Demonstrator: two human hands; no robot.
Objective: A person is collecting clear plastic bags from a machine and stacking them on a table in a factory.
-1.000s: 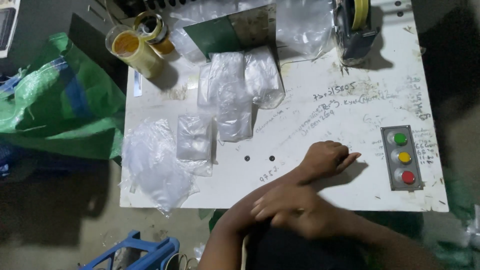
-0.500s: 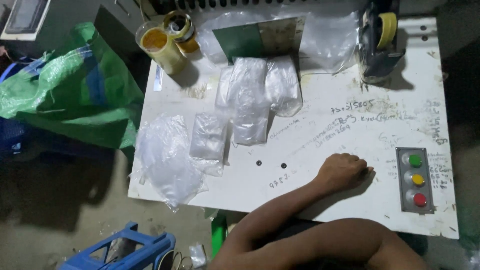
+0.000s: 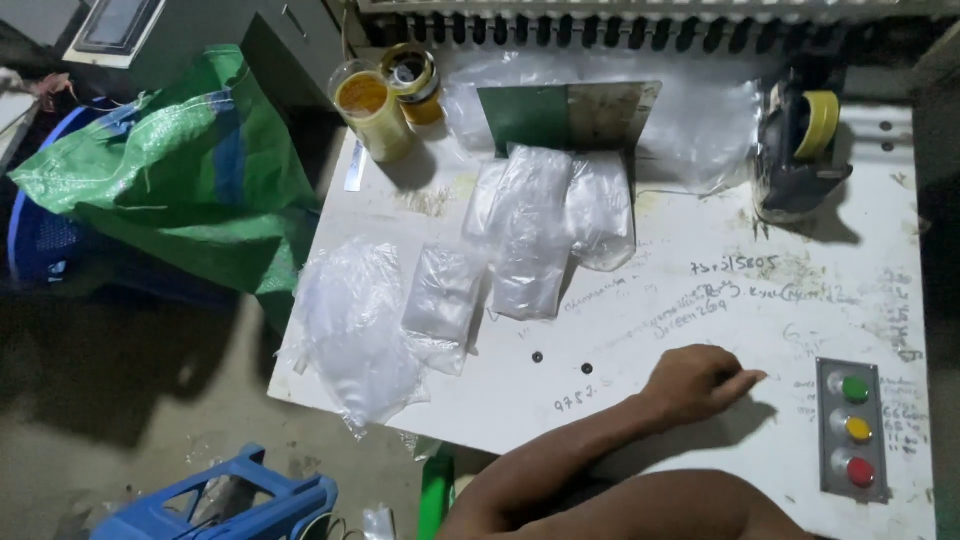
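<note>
We see one hand (image 3: 700, 385) resting on white table (image 3: 640, 330), fingers curled loosely, empty, near button panel (image 3: 852, 428); which hand, we cannot tell.

Glossy clear plastic bags (image 3: 520, 235), scuffed matt table (image 3: 650, 290)

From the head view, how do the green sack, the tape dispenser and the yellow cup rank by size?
Largest to smallest:
1. green sack
2. tape dispenser
3. yellow cup
The sack lies off the table, so its true size is less sure.

Clear plastic bags (image 3: 528, 232) lie mid-table; a crumpled one (image 3: 352, 330) overhangs the left edge; green woven sack (image 3: 165, 175) sits beside the table; grey screen (image 3: 112, 24) top-left.
</note>
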